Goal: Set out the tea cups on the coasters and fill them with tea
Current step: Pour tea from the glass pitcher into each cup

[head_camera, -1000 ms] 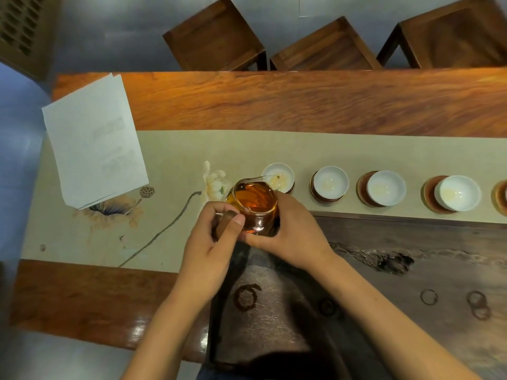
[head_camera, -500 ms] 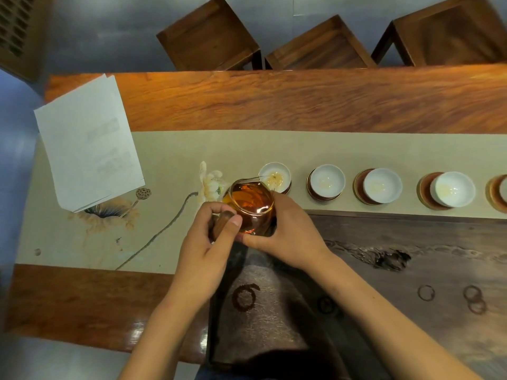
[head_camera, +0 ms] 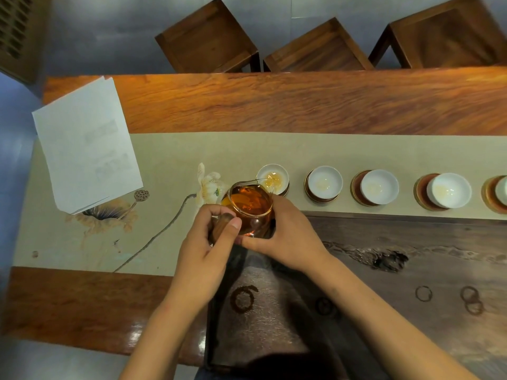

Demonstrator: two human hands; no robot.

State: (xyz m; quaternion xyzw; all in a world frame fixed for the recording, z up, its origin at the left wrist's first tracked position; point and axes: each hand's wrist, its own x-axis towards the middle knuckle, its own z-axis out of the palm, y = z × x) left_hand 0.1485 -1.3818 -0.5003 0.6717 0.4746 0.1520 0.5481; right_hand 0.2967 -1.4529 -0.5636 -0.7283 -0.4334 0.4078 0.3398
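Observation:
A glass pitcher (head_camera: 251, 208) of amber tea is tilted with its spout over the leftmost white cup (head_camera: 272, 178); tea runs into that cup. My left hand (head_camera: 210, 242) grips the pitcher's wooden handle (head_camera: 219, 226). My right hand (head_camera: 285, 234) steadies the glass body from the right. Several white cups stand in a row on round brown coasters: a second cup (head_camera: 324, 183), a third cup (head_camera: 379, 187), a fourth cup (head_camera: 450, 190), and a fifth cup (head_camera: 502, 192) cut off at the right edge. These hold a little pale liquid.
The cups sit on a beige painted runner (head_camera: 164, 171) along a wooden table (head_camera: 301, 102). White paper sheets (head_camera: 85, 144) lie at the left. A dark tea tray (head_camera: 397, 270) with ring marks lies in front. Wooden stools (head_camera: 208, 37) stand beyond the table.
The pitcher and both hands stay almost in place over the leftmost cup; more amber tea has collected in that cup. The view shifted slightly.

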